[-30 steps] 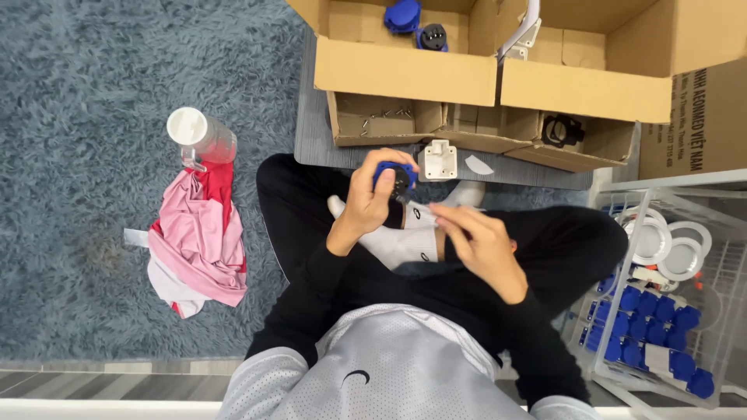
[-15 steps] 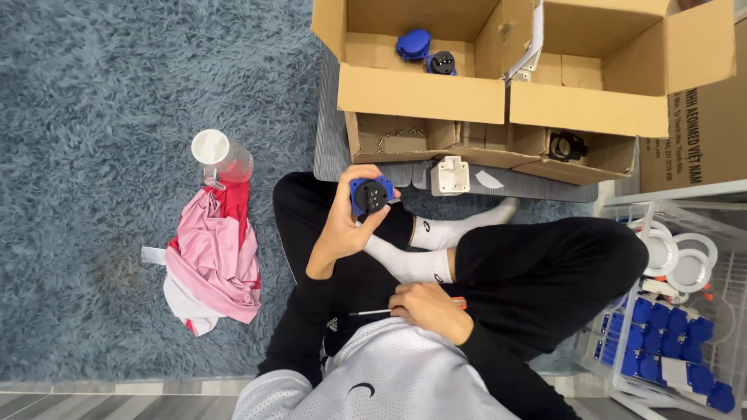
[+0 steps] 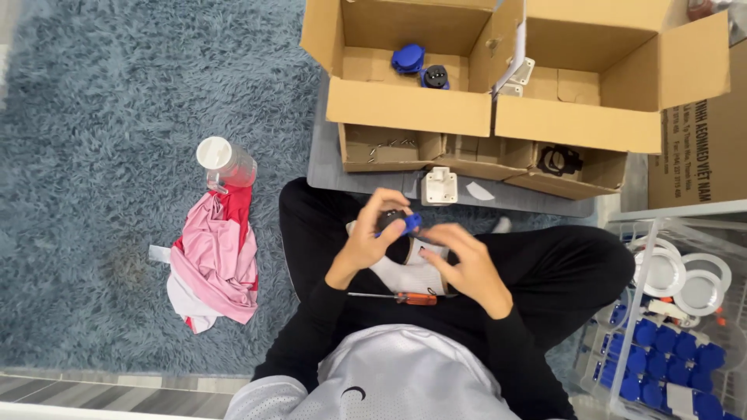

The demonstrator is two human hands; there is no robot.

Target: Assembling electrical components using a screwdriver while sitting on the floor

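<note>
I sit cross-legged on a blue shag rug. My left hand grips a small blue and black socket part above my lap. My right hand is just to its right, fingers curled near the part, holding nothing I can see. A screwdriver with an orange handle lies across my lap below both hands. A white socked foot shows between my hands.
Two open cardboard boxes stand ahead; the left one holds blue and black socket parts. A white square plate lies on a grey mat. A lidded bottle and pink cloth lie left. A clear bin of blue parts stands right.
My right hand has let go of the screwdriver, left it on my lap and risen beside the left hand. The left hand has lowered the socket part toward my lap.
</note>
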